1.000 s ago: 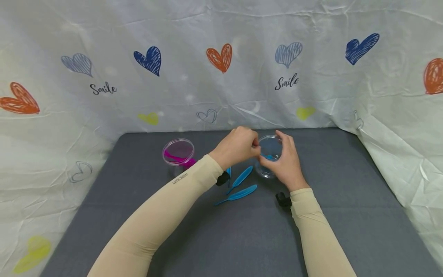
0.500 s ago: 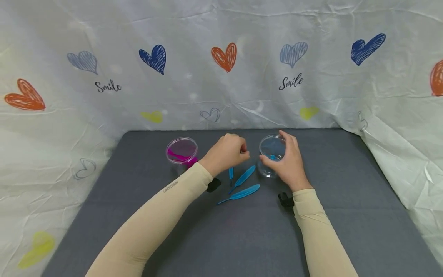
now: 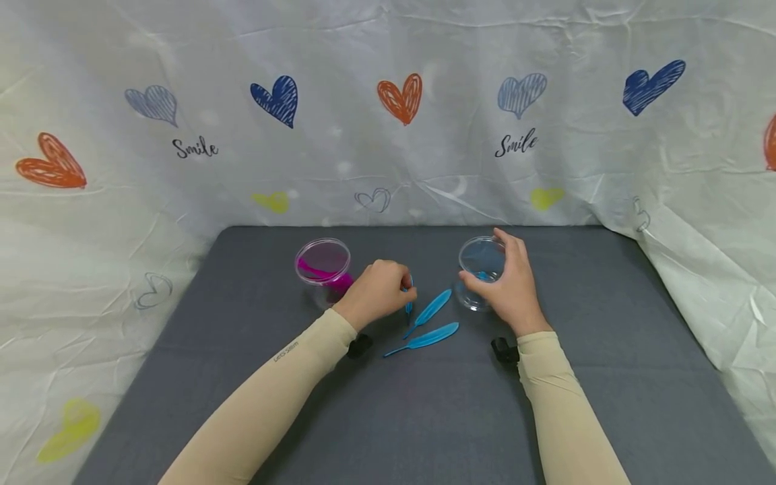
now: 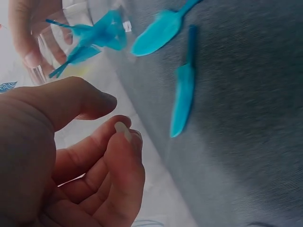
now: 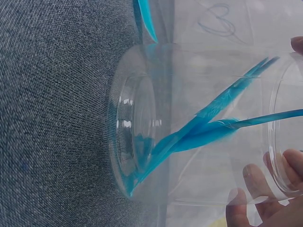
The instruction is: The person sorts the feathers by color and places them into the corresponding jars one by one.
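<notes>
My right hand (image 3: pixel 512 286) grips a clear plastic cup (image 3: pixel 468 298) at the right, thumb on the near side and fingers around the far side by the rim. Several blue feathers (image 5: pixel 194 127) lie crossed inside it, as the right wrist view shows. My left hand (image 3: pixel 377 291) is over the table left of loose blue feathers, thumb and fingertips apart with nothing between them in the left wrist view. Beside its fingertips, one upright-lying blue feather (image 3: pixel 409 308) is partly covered. Two more blue feathers, a slanted feather (image 3: pixel 430 311) and a nearer feather (image 3: pixel 433 337), lie between the hands.
A second clear cup (image 3: pixel 323 240) with magenta feathers (image 3: pixel 320 273) stands behind my left hand, partly hidden by it. Dark grey cloth (image 3: pixel 418 411) covers the table. A white curtain (image 3: pixel 448 121) printed with hearts hangs along the back edge.
My left hand has moved away from the right cup, leftward and toward me, down to the loose feathers. My right hand keeps its grip on the cup. The head view has shifted slightly.
</notes>
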The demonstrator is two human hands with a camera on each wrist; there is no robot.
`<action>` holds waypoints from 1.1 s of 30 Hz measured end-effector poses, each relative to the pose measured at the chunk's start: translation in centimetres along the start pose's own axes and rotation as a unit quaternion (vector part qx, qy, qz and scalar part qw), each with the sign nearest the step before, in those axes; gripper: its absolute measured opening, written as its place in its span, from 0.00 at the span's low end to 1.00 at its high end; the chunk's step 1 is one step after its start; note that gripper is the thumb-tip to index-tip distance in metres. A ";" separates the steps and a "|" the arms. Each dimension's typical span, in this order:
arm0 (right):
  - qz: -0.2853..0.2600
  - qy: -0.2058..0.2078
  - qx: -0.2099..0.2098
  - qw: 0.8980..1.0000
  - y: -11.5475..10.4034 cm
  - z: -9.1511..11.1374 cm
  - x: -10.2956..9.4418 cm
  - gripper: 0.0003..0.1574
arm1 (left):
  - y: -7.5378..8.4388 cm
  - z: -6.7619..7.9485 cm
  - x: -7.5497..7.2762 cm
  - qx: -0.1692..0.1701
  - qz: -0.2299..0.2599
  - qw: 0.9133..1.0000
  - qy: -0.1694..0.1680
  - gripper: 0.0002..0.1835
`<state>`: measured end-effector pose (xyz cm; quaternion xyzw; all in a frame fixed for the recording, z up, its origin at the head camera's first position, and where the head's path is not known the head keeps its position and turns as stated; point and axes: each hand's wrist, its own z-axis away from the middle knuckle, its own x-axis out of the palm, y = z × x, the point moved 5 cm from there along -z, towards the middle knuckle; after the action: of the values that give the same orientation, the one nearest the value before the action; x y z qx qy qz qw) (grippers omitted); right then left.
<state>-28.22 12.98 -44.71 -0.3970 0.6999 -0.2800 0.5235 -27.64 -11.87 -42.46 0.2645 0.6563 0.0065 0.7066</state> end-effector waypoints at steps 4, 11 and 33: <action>-0.001 0.001 -0.002 1.000 0.0 0.0 -0.1 0.67 | -0.7 0.6 0.8 -0.020 0.013 1.000 -0.013 0.11; -0.001 0.000 -0.009 1.000 -0.1 0.1 -0.2 0.67 | -1.3 1.3 2.0 -0.038 0.029 0.998 -0.034 0.19; 0.003 0.000 -0.005 1.000 -0.2 0.2 -0.1 0.67 | -2.2 2.2 2.8 -0.062 0.020 0.996 -0.053 0.26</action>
<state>-27.99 12.96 -44.54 -0.3979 0.7027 -0.2750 0.5218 -25.96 -13.54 -45.93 0.2328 0.6110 0.0474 0.7552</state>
